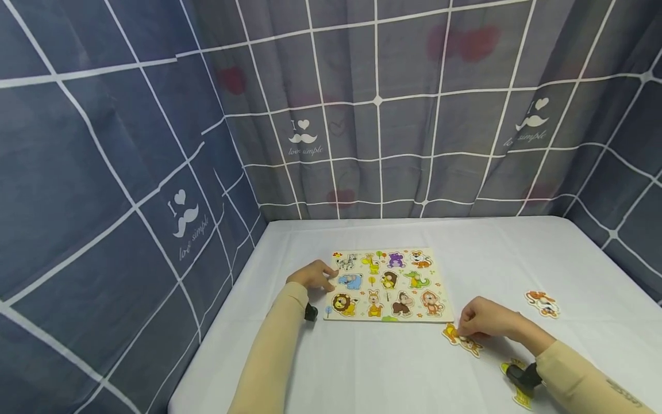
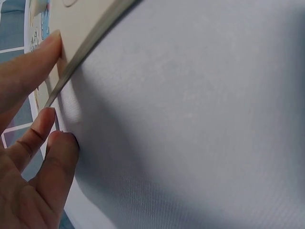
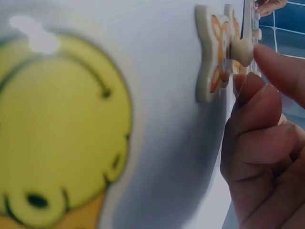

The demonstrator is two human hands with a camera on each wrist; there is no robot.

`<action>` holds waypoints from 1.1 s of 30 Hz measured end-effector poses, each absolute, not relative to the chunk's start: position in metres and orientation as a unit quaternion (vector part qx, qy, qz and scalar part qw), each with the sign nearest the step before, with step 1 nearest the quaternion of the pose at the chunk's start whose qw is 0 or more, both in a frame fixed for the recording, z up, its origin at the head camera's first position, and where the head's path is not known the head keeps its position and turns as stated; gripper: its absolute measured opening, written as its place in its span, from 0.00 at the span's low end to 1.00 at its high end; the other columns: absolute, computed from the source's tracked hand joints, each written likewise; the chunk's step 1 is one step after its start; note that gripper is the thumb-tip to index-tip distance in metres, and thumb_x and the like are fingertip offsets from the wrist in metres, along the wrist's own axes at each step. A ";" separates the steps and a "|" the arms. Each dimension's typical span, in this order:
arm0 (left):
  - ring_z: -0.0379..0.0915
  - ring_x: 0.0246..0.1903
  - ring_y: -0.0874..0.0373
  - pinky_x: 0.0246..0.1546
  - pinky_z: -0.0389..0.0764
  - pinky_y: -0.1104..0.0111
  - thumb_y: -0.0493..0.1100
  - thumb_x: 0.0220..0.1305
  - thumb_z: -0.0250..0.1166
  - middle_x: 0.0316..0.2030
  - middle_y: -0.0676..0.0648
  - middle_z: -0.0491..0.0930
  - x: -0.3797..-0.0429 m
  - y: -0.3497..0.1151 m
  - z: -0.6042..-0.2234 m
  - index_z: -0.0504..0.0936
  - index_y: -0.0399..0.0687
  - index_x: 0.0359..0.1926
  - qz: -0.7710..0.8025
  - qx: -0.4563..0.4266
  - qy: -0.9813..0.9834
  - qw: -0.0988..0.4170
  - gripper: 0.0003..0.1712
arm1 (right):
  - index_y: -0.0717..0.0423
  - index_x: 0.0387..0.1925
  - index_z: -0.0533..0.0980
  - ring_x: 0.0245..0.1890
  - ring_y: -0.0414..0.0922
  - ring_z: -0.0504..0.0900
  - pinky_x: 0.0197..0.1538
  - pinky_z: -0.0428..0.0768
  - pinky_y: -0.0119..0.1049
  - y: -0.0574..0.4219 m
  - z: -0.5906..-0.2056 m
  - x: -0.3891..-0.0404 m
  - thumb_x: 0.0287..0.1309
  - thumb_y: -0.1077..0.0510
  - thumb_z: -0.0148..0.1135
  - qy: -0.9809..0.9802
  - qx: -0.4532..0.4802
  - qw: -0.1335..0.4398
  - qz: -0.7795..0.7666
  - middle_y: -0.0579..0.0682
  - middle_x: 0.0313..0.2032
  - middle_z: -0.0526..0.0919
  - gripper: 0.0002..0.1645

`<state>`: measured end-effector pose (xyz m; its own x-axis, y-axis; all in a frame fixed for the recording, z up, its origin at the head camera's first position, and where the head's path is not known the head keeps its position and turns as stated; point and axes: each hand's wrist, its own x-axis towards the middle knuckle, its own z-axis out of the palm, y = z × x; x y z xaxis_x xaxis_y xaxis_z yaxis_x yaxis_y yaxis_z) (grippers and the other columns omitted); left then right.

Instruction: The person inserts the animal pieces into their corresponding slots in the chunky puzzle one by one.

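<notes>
My right hand (image 1: 483,319) pinches the small round knob (image 3: 242,51) of an orange kangaroo puzzle piece (image 1: 472,346) between thumb and forefinger. The piece lies just off the front right corner of the puzzle board, partly covered by the fingers. On the far side of it, my left hand (image 1: 312,276) rests with its fingertips at the left edge of the puzzle board (image 1: 380,314). In the left wrist view its thumb (image 2: 47,47) touches the board's edge, while the other fingers spread along that side. Rows of colourful animals cover the board.
An orange and white animal piece (image 1: 542,303) lies to the right of my right hand. A yellow piece (image 1: 523,399) sits nearer, partly hidden under the black wrist camera (image 1: 523,376). White cloth (image 1: 383,368) covers the table, with grid-patterned curtains (image 1: 403,132) behind and at the sides.
</notes>
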<state>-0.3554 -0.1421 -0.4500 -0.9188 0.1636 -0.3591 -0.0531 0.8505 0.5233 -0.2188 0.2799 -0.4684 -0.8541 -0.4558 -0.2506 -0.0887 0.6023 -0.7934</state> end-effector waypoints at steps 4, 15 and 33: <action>0.70 0.60 0.49 0.69 0.68 0.52 0.41 0.54 0.77 0.67 0.42 0.71 -0.354 -0.142 -0.448 0.82 0.54 0.60 0.273 0.032 0.941 0.197 0.31 | 0.59 0.23 0.81 0.17 0.37 0.69 0.20 0.67 0.28 0.279 -0.468 -0.217 0.57 0.57 0.70 0.870 -0.150 0.219 -0.415 0.44 0.18 0.78 0.11; 0.69 0.62 0.47 0.70 0.66 0.51 0.41 0.52 0.77 0.68 0.42 0.71 -0.352 -0.142 -0.447 0.82 0.54 0.60 0.281 0.026 0.938 0.203 0.31 | 0.62 0.22 0.79 0.15 0.37 0.75 0.20 0.76 0.27 0.275 -0.474 -0.214 0.57 0.60 0.68 0.847 -0.149 0.243 -0.449 0.46 0.16 0.80 0.11; 0.65 0.67 0.44 0.71 0.63 0.49 0.41 0.52 0.77 0.68 0.41 0.69 -0.356 -0.141 -0.447 0.82 0.54 0.60 0.287 0.018 0.935 0.206 0.32 | 0.65 0.24 0.79 0.15 0.35 0.77 0.21 0.78 0.26 0.274 -0.472 -0.211 0.57 0.62 0.68 0.821 -0.133 0.269 -0.486 0.47 0.17 0.81 0.10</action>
